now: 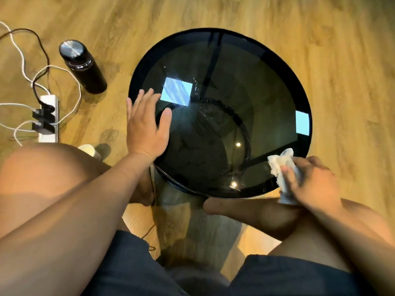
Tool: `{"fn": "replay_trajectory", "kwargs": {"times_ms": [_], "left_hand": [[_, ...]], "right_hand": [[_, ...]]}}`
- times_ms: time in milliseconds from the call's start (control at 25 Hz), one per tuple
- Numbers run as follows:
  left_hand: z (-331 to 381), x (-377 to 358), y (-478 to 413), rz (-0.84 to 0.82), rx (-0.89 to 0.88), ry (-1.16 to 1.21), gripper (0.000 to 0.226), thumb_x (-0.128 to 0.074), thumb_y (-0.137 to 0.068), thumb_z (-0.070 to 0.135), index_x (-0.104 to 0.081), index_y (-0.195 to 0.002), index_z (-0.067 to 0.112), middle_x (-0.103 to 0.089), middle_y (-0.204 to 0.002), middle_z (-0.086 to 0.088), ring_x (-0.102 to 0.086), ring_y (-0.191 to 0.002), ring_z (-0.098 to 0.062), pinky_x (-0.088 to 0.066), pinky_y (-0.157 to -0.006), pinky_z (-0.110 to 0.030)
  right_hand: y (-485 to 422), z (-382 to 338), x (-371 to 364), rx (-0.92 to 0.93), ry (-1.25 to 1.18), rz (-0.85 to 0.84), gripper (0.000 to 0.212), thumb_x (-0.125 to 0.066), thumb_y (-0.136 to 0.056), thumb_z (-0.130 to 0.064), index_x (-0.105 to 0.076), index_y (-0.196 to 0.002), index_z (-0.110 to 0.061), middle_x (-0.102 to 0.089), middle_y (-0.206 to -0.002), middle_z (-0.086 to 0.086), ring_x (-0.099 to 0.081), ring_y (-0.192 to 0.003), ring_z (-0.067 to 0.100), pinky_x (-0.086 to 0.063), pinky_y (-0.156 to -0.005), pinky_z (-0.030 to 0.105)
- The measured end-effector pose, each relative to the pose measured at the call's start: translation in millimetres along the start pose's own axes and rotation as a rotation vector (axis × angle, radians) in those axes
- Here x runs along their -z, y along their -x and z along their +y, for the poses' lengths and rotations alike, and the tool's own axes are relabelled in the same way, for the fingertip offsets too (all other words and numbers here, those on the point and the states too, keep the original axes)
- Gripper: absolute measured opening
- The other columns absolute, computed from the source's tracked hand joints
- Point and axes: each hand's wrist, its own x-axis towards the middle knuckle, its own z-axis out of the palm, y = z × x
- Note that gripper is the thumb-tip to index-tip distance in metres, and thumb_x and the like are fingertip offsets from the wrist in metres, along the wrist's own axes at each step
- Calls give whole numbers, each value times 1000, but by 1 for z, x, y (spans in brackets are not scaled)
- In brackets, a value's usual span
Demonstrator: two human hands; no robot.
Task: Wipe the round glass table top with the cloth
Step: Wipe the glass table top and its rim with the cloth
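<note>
The round dark glass table top (267, 99) stands low on the wooden floor in front of me, with water droplets (203, 103) near its middle. My left hand (145, 127) lies flat and open on the table's left rim, fingers spread. My right hand (312, 180) is closed around a crumpled white cloth (280, 165) at the table's near right edge. Part of the cloth touches the glass and its lower end hangs below my fingers.
A black bottle with a metal lid (82, 65) stands on the floor left of the table. Further left lies a white power strip (48, 118) with plugs and cables. A small white cup (87, 149) sits by my left knee. My bare legs flank the table.
</note>
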Motion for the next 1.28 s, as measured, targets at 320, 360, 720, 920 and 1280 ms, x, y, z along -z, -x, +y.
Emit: {"fn": "replay_trajectory", "kwargs": {"times_ms": [320,360,720,920,1280], "left_hand": [[-2,0,1,18,-32,46,57,-30,-97,42,-52,-134,5,-49,-146,-14,-33,-144,-30,-11,-122,-47],[-3,1,2,15,-41,51,58,-29,-97,43,-52,-135,5,-49,-146,-14,-33,-144,-30,-11,-122,-48],[-5,4,-3,-1,36,95,57,-27,-94,41,-49,-136,9,-41,-153,-11,-21,-149,-26,-2,-122,-50],[-8,-1,-5,-4,46,43,53,-29,-97,40,-48,-138,13,-41,-153,-8,-21,-149,-24,-5,-124,-45],[-9,-4,-5,22,73,49,54,-27,-97,42,-48,-138,13,-44,-151,-8,-24,-148,-24,-6,-123,-35]], "right_hand": [[15,-151,-19,442,-118,-20,27,-63,-90,-36,-67,-101,-11,-61,-90,9,-62,-75,26,-52,-60,35],[6,-177,-19,463,-111,-41,27,-63,-90,-35,-66,-103,-12,-60,-90,9,-61,-75,27,-50,-59,35],[-19,-232,-26,538,-163,9,34,-56,-89,-38,-63,-119,-23,-61,-108,7,-54,-92,30,-50,-74,41],[-58,-47,-8,177,50,79,35,-44,-94,-48,-60,-116,-27,-62,-111,11,-59,-106,34,-52,-77,41],[-11,-153,-16,235,-68,64,27,-48,-87,-42,-62,-104,-26,-63,-84,9,-63,-79,35,-53,-60,38]]}}
